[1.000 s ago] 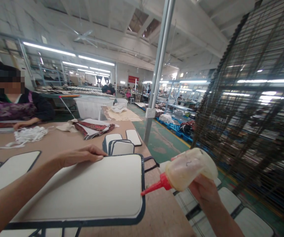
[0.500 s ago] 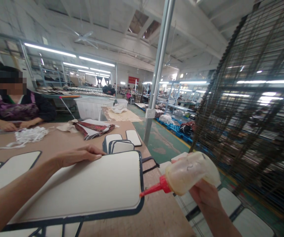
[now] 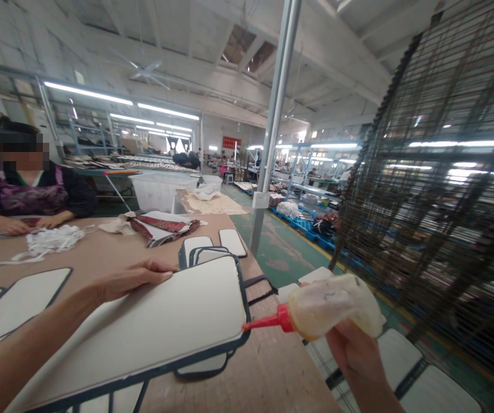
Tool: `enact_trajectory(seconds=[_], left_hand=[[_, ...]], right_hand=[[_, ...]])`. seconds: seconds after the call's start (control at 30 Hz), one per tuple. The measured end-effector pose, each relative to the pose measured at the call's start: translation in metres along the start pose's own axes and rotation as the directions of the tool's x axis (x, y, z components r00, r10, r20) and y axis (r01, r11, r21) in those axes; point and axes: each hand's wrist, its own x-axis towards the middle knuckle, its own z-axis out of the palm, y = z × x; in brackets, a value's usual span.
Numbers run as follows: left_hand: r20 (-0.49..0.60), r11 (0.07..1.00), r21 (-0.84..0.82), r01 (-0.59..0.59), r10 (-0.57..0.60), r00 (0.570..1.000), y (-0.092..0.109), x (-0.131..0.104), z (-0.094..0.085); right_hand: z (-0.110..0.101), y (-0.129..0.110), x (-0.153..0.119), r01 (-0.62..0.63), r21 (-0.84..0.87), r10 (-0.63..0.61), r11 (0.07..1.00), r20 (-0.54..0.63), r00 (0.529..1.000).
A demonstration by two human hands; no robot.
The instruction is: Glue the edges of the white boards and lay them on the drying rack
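1 white panel (image 3: pixel 165 321) pinched in left hand (image 3: pixel 137 279), bottle (image 3: pixel 324 303) gripped in right hand (image 3: pixel 352 350); likely dispensing along dark edge (image 3: pixel 244 298), next needs steady nozzle (image 3: pixel 268 322) tracking.

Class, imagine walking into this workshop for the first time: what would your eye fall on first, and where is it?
Probably the bottle with the bright red nozzle, held in the right hand, its tip at the near right corner of a dark-edged white panel. That panel fills the lower middle, gripped along its far edge by the left hand. A tall wire rack looms along the picture's right side.
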Motion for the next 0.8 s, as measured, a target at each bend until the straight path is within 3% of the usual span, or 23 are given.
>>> enact_trajectory(seconds=[0.1,0.27,0.5,0.8], left_hand=[[-0.02,0.997,-0.076,0.017,-0.018,1.0,-0.005,0.001,0.004],[-0.059,0.981,-0.193,-0.001,-0.011,0.998,-0.012,0.001,0.013],[-0.136,0.937,-0.348,-0.006,-0.045,0.99,-0.037,0.014,0.025],[-0.151,0.888,-0.456,-0.052,-0.019,0.988,-0.05,0.023,0.05]], right_hand=[[0.004,0.001,-0.003,0.045,0.016,-0.046,0.999,0.02,0.999],[0.017,0.005,-0.011,0.138,0.033,-0.13,0.99,-0.19,0.973],[0.018,0.019,-0.014,0.246,-0.026,-0.244,0.969,-0.274,0.93],[0.017,0.024,-0.004,0.228,0.0,-0.212,0.974,-0.365,0.907]])
